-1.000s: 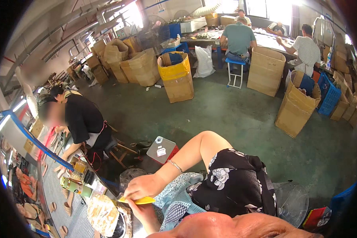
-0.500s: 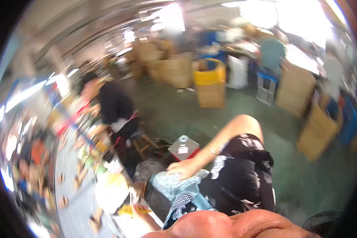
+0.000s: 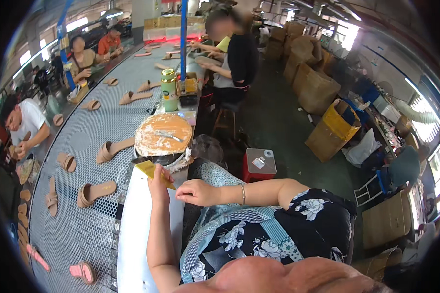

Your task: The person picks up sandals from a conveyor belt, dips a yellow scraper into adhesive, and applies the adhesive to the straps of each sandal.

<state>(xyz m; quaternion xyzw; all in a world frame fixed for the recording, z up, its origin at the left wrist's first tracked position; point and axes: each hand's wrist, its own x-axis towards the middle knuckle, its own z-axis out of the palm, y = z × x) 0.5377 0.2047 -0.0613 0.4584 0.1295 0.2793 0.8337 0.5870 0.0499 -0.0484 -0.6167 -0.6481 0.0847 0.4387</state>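
In my left hand [image 3: 158, 184] is a flat yellow piece [image 3: 145, 168], gripped between thumb and fingers above the white ledge [image 3: 134, 229] of the work line. Its exact kind I cannot make out. My right hand [image 3: 199, 192] hovers just right of it, fingers curled together, no object showing in them. Just beyond my hands sits a round tub [image 3: 164, 134] with a tan, white-smeared top, and a brush [image 3: 168, 136] lies across it. Left of the ledge, tan sandals [image 3: 97, 192] are spread over the perforated grey conveyor [image 3: 102, 234].
A green flask [image 3: 169, 90] stands behind the tub by a blue post [image 3: 183, 39]. A red box stool [image 3: 260, 165] is on the floor to my right, with cardboard boxes [image 3: 330, 132] beyond. Co-workers sit along the conveyor; one in black [image 3: 239, 58] is nearest ahead.
My view has swung left toward the conveyor. My right hand has risen from the cloth on my lap and closed beside my left, which still holds the yellow piece.
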